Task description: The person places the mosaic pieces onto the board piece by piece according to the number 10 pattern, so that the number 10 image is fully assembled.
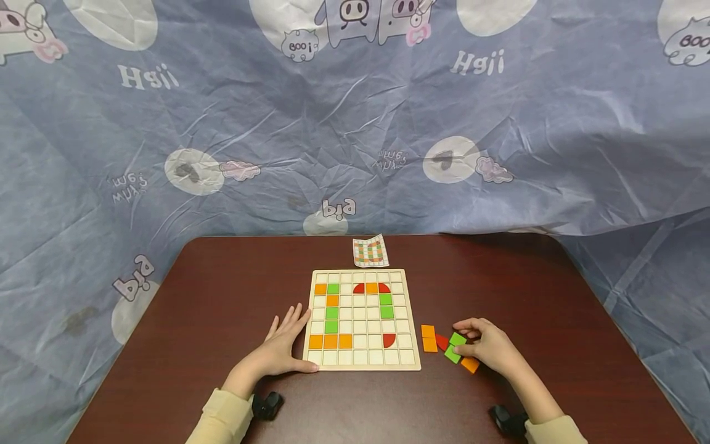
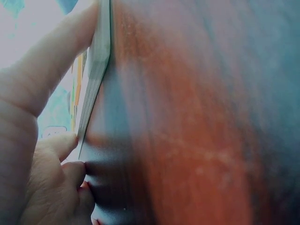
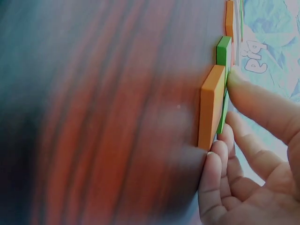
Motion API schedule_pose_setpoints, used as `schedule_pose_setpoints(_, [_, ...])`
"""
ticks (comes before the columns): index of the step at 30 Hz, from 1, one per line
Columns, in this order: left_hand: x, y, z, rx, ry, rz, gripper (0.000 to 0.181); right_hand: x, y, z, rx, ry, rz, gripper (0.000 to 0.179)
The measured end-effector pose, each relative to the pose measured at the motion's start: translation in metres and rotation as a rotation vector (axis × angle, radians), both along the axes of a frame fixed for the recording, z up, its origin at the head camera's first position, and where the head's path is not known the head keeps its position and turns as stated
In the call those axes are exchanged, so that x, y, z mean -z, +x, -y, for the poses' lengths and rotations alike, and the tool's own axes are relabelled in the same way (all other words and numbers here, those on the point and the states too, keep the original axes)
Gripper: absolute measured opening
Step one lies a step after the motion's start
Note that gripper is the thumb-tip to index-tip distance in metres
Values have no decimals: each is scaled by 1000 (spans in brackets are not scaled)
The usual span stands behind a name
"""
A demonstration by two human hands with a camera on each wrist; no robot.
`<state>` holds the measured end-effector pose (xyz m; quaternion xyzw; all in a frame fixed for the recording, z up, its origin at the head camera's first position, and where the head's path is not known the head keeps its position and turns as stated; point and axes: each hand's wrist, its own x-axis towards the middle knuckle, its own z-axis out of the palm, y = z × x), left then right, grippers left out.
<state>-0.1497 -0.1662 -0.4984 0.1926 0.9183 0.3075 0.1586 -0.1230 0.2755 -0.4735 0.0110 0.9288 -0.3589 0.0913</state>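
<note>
A square wooden grid board [image 1: 360,357] lies on the table, set with orange, green and red pieces. My left hand [image 1: 280,348] is spread at its left side, thumb at the near corner and fingertips along the edge; the left wrist view shows the thumb [image 2: 51,56] against the board's side [image 2: 100,47]. Right of the board, my right hand [image 1: 490,348] reaches over loose tiles. Its thumb [image 3: 262,101] touches a green tile [image 1: 452,354], while its other fingers bend loosely beyond. Another green tile [image 1: 457,339] adjoins that one, with an orange tile [image 1: 470,365] nearer me.
Two orange tiles [image 1: 429,338] and a red piece [image 1: 442,342] lie between the board and the green tiles. Behind the board, a small patterned card [image 1: 370,251] rests on the dark wooden table [image 1: 249,265]. A printed grey-blue cloth [image 1: 310,123] hangs behind the table.
</note>
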Motion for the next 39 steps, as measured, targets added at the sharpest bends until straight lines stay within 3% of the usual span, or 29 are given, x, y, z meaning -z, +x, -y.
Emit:
schedule_pose_setpoints(14, [0,0,0,-9,4,4,119,-3,-1,5,50,48,12,32])
schedule_pose_setpoints(29, [0,1,0,-9,5,-4,119,-3,-1,7,76,-8,34,24])
schedule_pose_setpoints(39, [-2,0,1,3,11,3,117,-10,-10,15,101,-88,-33,21])
